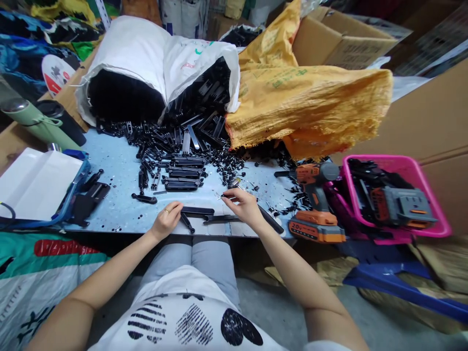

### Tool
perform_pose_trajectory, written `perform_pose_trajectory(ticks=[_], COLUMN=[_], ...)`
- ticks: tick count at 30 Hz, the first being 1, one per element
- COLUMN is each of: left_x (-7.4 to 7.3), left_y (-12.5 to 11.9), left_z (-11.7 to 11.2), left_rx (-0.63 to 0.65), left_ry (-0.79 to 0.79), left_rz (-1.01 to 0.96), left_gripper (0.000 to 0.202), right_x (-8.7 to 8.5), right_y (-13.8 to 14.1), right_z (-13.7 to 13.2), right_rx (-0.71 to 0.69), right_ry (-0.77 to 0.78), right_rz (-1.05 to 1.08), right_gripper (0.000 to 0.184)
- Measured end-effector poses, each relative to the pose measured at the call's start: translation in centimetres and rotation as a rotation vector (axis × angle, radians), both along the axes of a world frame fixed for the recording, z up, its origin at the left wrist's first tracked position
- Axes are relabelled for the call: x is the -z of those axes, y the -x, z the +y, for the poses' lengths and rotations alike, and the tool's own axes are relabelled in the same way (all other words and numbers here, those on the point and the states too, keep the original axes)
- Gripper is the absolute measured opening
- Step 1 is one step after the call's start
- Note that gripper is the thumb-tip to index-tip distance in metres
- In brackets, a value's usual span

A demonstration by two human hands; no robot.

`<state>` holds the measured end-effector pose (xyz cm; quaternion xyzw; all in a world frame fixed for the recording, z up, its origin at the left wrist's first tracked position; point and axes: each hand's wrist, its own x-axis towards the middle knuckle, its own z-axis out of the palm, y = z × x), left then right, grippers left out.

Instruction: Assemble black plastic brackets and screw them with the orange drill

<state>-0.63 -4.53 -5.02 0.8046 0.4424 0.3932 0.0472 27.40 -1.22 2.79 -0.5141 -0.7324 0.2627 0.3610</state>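
My left hand (167,220) is closed on the left end of a black plastic arm (199,211) near the table's front edge. A shorter black piece (187,223) angles down beside its fingers. Thumb and forefinger of my right hand (242,207) pinch a small screw (222,197), just above the right end of the arm. Under and beside that hand lie another black bar (223,219) and a curved black strip (270,219). Several assembled black arms (183,184) are stacked in a row beyond my left hand. Loose screws (230,165) are heaped farther back.
White sacks (127,44) spill black parts at the back, next to an orange woven sack (310,97). To the right stand a cordless drill (316,204) and a pink basket (442,219). At left are a blue tray (86,168) with paper and a green bottle (44,124).
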Motion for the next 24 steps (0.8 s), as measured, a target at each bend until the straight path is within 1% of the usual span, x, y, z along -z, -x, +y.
perform_pose_trajectory(ticks=[2, 4, 7, 9, 13, 16, 19, 22, 23, 24], left_x=[-0.1, -0.2, 0.0, 0.0, 0.0, -0.3, -0.6, -0.9, -1.0, -1.0], left_y=[0.0, -0.1, 0.0, 0.2, 0.8, 1.2, 1.4, 0.8, 0.3, -0.3], left_z=[-0.1, 0.0, -0.1, -0.3, -0.5, -0.8, -1.5, -2.0, -2.0, -1.8], left_rx=[-0.012, -0.039, 0.011, 0.036, 0.011, 0.007, -0.021, -0.063, -0.048, 0.001], left_ry=[-0.043, -0.078, -0.123, -0.123, -0.055, -0.020, 0.023, 0.016, -0.001, -0.023], left_rz=[-0.020, -0.041, 0.012, 0.077, 0.181, 0.218, 0.249, 0.310, 0.338, 0.373], left_gripper=[0.023, 0.023, 0.025, 0.024, 0.026, 0.029, 0.033, 0.039, 0.041, 0.042], right_x=[0.3, 0.9, 2.2, 3.0, 3.9, 4.3, 5.0, 6.0, 6.3, 6.6], right_y=[0.5, 0.8, 1.0, 1.0, 0.9, 1.1, 1.3, 1.1, 0.8, 0.5], right_z=[-0.7, -1.2, -1.8, -2.1, -2.3, -2.3, -2.4, -2.9, -3.1, -3.2], right_rx=[-0.031, -0.057, -0.075, -0.082, -0.081, -0.101, -0.150, -0.192, -0.205, -0.225], right_ry=[0.025, 0.053, 0.054, 0.017, -0.093, -0.163, -0.251, -0.312, -0.311, -0.299], right_rz=[0.004, -0.003, -0.036, -0.076, -0.151, -0.223, -0.291, -0.334, -0.346, -0.370], right_gripper=[0.022, 0.022, 0.020, 0.019, 0.017, 0.018, 0.021, 0.027, 0.027, 0.027])
